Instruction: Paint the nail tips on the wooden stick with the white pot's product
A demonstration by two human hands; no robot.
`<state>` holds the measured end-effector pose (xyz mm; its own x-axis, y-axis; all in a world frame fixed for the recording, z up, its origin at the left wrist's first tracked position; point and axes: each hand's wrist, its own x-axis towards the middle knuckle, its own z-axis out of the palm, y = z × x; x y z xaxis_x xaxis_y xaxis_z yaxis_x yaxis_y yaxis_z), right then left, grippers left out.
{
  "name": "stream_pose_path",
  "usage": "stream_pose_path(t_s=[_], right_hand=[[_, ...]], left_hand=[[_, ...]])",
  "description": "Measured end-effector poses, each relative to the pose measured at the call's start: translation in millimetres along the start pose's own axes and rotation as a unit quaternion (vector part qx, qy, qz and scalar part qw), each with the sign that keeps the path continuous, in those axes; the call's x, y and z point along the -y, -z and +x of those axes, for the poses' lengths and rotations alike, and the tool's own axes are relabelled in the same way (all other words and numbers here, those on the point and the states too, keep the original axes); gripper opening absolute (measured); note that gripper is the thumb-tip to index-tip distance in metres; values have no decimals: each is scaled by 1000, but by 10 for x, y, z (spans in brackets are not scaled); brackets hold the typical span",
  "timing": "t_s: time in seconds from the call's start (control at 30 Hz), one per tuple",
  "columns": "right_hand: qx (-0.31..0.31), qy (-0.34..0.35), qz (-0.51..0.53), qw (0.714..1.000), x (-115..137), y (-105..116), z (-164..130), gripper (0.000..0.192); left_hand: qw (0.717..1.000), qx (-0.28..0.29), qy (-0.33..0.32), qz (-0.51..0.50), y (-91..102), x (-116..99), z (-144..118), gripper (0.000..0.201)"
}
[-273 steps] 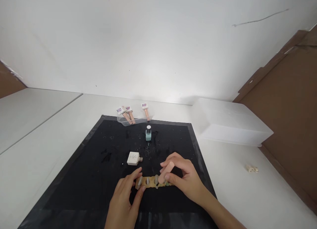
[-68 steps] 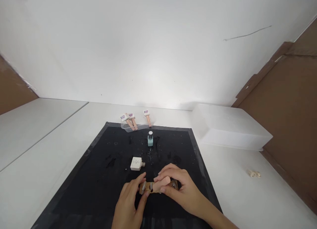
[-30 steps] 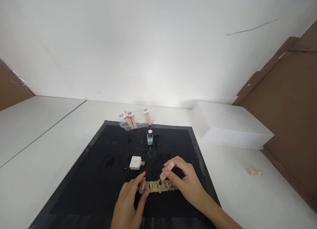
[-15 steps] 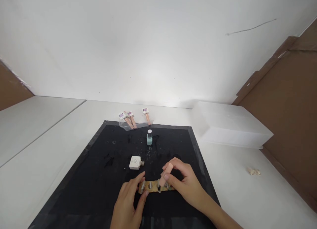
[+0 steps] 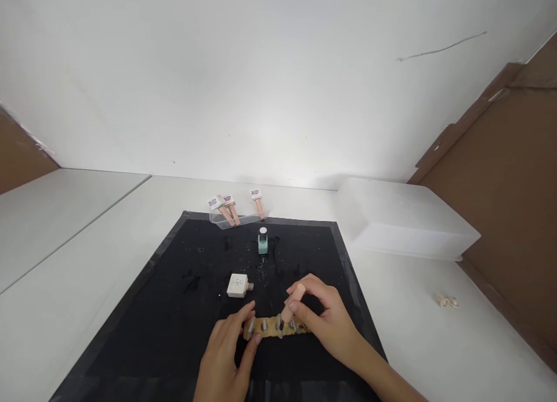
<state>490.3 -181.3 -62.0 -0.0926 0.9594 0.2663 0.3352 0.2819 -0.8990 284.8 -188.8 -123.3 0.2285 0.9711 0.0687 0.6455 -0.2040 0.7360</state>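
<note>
A white table carries a black mat, and the things lie on it from left to right as follows. At the mat's far edge a shallow clear tray holds three pinkish brush caps with white labels, all leaning. Nearer, a cream square bottle lies on its side, its neck pointing right. Behind it and a little to the right stands a small teal polish bottle, upright, with a dark cap topped in white.

At the near edge the left hand rests on the mat, thumb and forefinger closed narrowly on the left end of a tan strip that carries a row of small grey nail tips standing along it. The strip lies flat, crosswise, between the two hands.

The right hand comes in from the lower right and pinches a peach brush cap between thumb and fingers; the cap tilts up and to the right, its lower end down at the strip near the middle nail tips. Whether the brush touches a tip is too small to tell.

To the right of the mat sits a frosted plastic box on the table, and further right a small pale object lies alone near a brown cardboard panel leaning at the wall
</note>
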Motion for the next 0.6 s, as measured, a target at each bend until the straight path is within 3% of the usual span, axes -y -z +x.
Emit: stream_pose_path(t_s=[0.23, 0.33, 0.47, 0.6], right_hand=[[-44, -8, 21, 999, -9, 5, 10, 12], [-9, -7, 39, 999, 4, 12, -2, 20], [23, -18, 32, 999, 7, -4, -3, 13], [-27, -17, 16, 999, -24, -11, 6, 11]], left_hand=[[1000, 4, 4, -3, -15, 2, -6, 41], [1000, 0, -8, -3, -16, 13, -11, 40], [1000, -12, -27, -1, -22, 31, -4, 39], [1000, -13, -24, 7, -24, 37, 14, 38]])
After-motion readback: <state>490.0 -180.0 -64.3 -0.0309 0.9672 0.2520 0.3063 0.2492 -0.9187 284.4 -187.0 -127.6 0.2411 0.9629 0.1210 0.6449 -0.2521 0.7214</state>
